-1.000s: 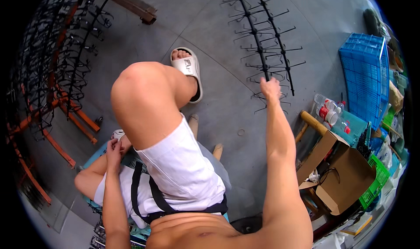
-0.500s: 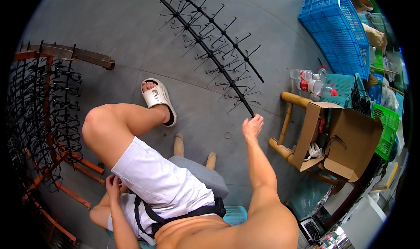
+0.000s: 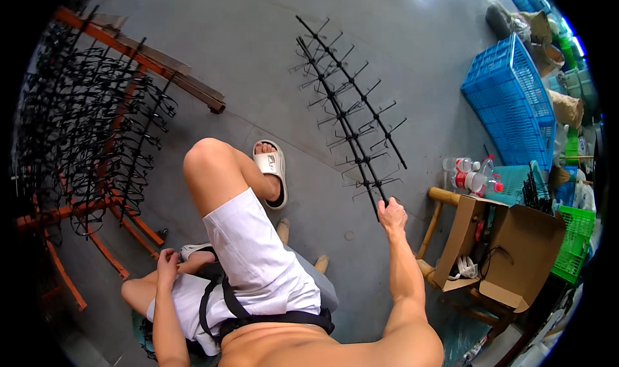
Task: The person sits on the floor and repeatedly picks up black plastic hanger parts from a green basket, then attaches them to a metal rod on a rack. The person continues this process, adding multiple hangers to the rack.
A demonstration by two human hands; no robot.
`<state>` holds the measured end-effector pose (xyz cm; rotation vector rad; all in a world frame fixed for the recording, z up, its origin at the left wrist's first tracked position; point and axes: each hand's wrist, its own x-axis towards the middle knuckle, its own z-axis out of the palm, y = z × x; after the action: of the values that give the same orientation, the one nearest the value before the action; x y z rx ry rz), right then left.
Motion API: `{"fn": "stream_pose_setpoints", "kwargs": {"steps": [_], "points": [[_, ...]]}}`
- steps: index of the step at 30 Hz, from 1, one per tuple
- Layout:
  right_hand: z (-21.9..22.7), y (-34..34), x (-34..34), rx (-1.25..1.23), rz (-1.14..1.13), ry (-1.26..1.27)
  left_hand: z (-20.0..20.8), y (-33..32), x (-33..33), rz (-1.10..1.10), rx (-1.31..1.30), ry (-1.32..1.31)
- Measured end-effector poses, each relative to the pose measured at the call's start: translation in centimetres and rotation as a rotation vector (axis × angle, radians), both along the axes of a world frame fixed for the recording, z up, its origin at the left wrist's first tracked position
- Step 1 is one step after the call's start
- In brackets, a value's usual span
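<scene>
My right hand [image 3: 392, 216] is closed round the near end of a black hook rod [image 3: 348, 135], a long thin bar with rows of thin wire hooks on its sides. Close along it runs what looks like another such rod, its near end beside my fingers; their hooks overlap, so I cannot separate them fully. A further black hook rod [image 3: 364, 99] lies to the right of these on the grey floor. My left hand [image 3: 169, 265] rests by my left thigh, fingers loosely bent, with nothing visible in it.
An orange metal rack [image 3: 135, 57] hung with many black hooked rods [image 3: 103, 115] stands at left. On the right are a blue crate [image 3: 503, 86], plastic bottles [image 3: 474, 173], an open cardboard box [image 3: 522, 257] on a bamboo stool [image 3: 445, 196], and a green crate [image 3: 572, 244].
The view has shifted, so the floor things sit lower and further right. My right hand now grips the rod's end, and two rods show close together where one showed before.
</scene>
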<state>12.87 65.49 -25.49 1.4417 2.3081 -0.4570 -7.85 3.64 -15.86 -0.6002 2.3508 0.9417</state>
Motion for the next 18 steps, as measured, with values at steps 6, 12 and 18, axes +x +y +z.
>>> {"fn": "stream_pose_setpoints", "kwargs": {"steps": [6, 12, 18], "points": [[-1.2, -1.4, -2.2, 0.162, -0.156, 0.134, 1.2, 2.0, -0.1, 0.105, 0.278, 0.102], [0.6, -2.5, 4.5, 0.195, -0.247, 0.242, 5.7, 1.1, 3.7, 0.116, 0.278, 0.330], [5.9, -3.5, 2.8, 0.230, -0.188, 0.321, 9.4, 4.8, 0.9, -0.061, 0.345, 0.474]]}}
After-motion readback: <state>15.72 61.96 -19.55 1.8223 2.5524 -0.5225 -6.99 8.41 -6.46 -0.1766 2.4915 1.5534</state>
